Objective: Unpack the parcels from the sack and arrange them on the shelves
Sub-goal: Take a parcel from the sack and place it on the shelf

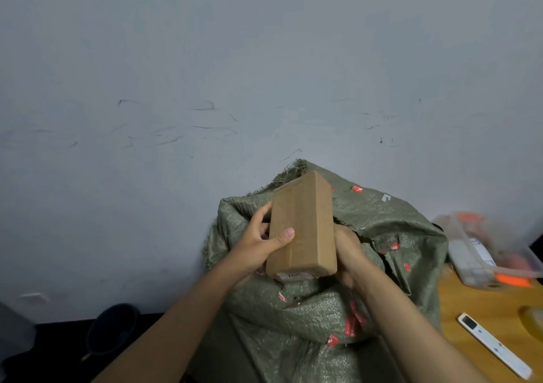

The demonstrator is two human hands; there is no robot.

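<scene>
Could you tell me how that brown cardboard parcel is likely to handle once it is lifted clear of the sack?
The cardboard parcel probably stays stiff: its edges look crisp and undented. Its smooth faces could slip, though left hand and right hand both clasp it. Stood on end, it may tip.

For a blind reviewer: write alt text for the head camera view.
Two bare hands, left hand and right hand, hold a brown cardboard parcel above an open green woven sack against a pale wall. At right, a white remote lies on a wooden table.
</scene>
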